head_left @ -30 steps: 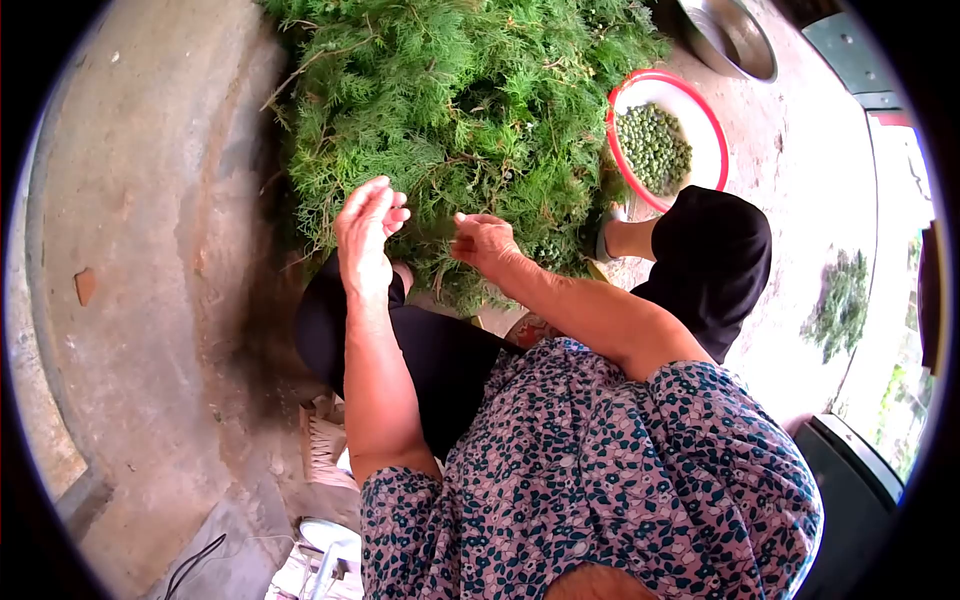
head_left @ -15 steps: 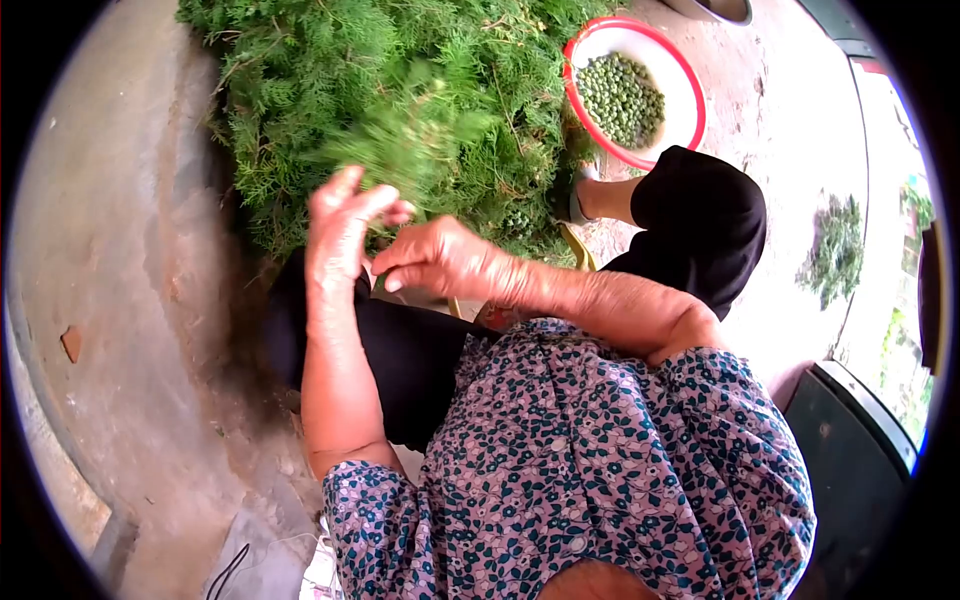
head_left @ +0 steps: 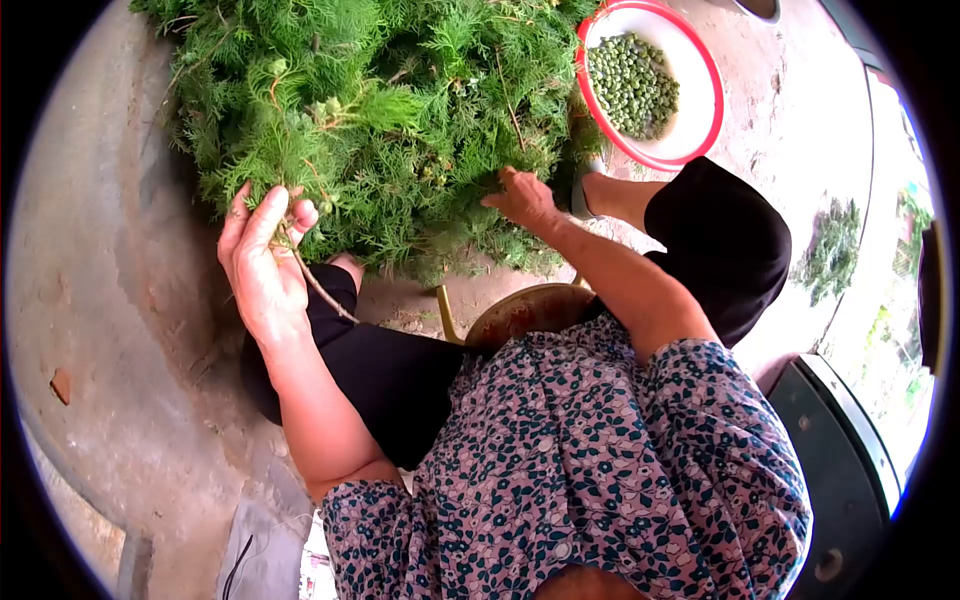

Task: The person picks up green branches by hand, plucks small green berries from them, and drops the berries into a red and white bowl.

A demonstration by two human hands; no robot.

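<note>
Head view: the person sits with knees apart over a low stool (head_left: 520, 312) and faces a large heap of green conifer foliage (head_left: 400, 90) that lies on the concrete floor (head_left: 100, 260). The left hand (head_left: 262, 255) is raised at the heap's near left edge, palm turned toward the camera, with the fingers and thumb closed around a sprig (head_left: 320, 292). The sprig's bare woody stem runs down and to the right out of the palm, and its leafy top merges with the heap above the fingertips. The right hand (head_left: 525, 200) is stretched forward, back of the hand uppermost, its fingertips touching the heap's near right edge. Whether it grasps anything cannot be told, since the fingers are partly sunk in the foliage. Beyond the right hand, just beside the heap, a white basin with a red rim (head_left: 708, 75) rests on the floor and holds small green seed cones (head_left: 630, 85). The right knee, in black trousers (head_left: 720, 240), lies between the basin and the floral blouse (head_left: 600, 470). A small tuft of loose foliage (head_left: 830, 262) lies well apart, at far right.
</note>
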